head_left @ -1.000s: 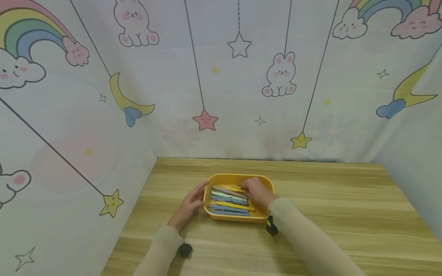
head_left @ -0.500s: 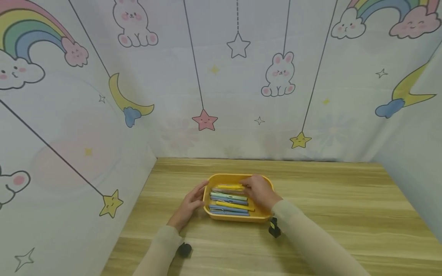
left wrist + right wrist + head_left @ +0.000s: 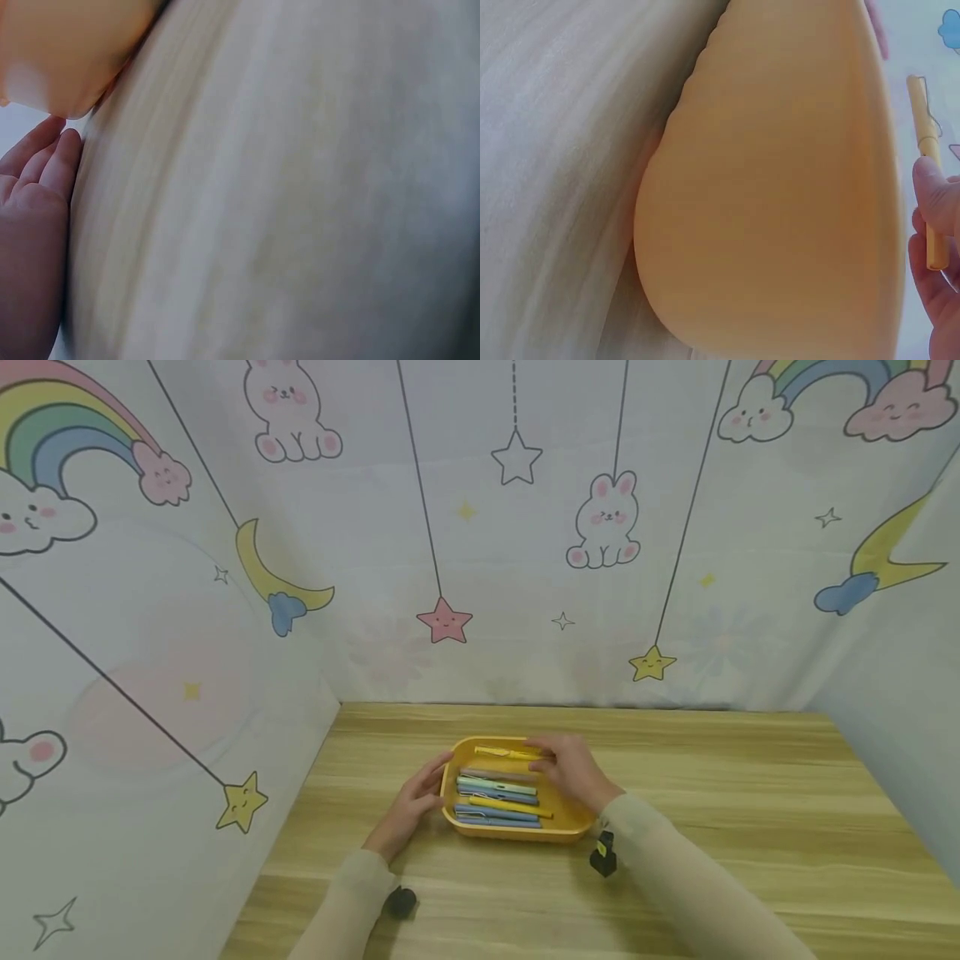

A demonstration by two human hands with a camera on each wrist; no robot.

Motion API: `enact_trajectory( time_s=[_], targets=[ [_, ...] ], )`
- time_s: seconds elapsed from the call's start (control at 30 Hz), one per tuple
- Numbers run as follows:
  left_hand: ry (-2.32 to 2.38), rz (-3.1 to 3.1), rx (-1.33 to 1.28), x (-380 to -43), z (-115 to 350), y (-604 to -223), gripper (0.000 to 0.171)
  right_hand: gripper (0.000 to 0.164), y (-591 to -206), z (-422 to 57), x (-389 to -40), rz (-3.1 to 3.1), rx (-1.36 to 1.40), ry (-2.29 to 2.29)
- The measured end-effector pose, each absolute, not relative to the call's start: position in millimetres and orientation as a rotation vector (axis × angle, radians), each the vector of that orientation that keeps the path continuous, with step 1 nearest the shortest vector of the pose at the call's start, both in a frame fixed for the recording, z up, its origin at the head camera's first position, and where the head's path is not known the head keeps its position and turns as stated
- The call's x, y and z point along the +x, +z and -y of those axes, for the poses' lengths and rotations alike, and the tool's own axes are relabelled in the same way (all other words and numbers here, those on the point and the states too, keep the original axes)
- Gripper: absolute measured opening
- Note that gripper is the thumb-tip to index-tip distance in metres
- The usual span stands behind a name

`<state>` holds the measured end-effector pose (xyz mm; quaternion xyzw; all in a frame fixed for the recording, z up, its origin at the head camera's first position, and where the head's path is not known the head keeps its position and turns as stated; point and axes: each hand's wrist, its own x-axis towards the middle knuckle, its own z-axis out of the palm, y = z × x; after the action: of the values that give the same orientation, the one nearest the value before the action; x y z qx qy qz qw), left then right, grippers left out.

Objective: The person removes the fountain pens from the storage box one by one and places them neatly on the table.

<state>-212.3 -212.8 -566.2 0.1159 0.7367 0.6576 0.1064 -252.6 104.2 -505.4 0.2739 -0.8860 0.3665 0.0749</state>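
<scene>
A yellow-orange plastic tray [image 3: 517,835] stands on the wooden table with several pens lying side by side in it: grey, light green, blue and yellow. My right hand [image 3: 576,770] pinches a yellow pen [image 3: 497,752] between thumb and fingers, above the far side of the tray. In the right wrist view that yellow pen [image 3: 921,112] shows its wire clip, raised over the rim. My left hand [image 3: 411,806] rests against the tray's left end. Its fingers [image 3: 61,161] look fairly straight at the tray wall [image 3: 67,60] in the left wrist view.
The wood-grain table [image 3: 720,827] runs back to a white curtain [image 3: 517,560] printed with bunnies, stars and rainbows. Similar curtain walls stand at left and right. A small black device [image 3: 402,903] hangs at the left wrist, another black device [image 3: 603,855] at the right wrist.
The right hand has lifted the yellow pen up from among the other pens toward the tray's far rim. The left hand and the tray have stayed in place.
</scene>
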Motion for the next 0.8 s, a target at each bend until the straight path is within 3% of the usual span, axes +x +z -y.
enact_trajectory(
  time_s=[0.3, 0.8],
  targets=[
    [1.946, -2.154, 0.348, -211.7, 213.2, -566.9, 0.074, 0.024, -504.3, -109.4, -253.0, 2.595, 0.861, 0.940],
    [1.950, -2.152, 0.340, -215.1, 214.8, -568.6, 0.074, 0.023, -504.2, -130.0, -246.6, 2.520, 0.757, 1.009]
  ],
)
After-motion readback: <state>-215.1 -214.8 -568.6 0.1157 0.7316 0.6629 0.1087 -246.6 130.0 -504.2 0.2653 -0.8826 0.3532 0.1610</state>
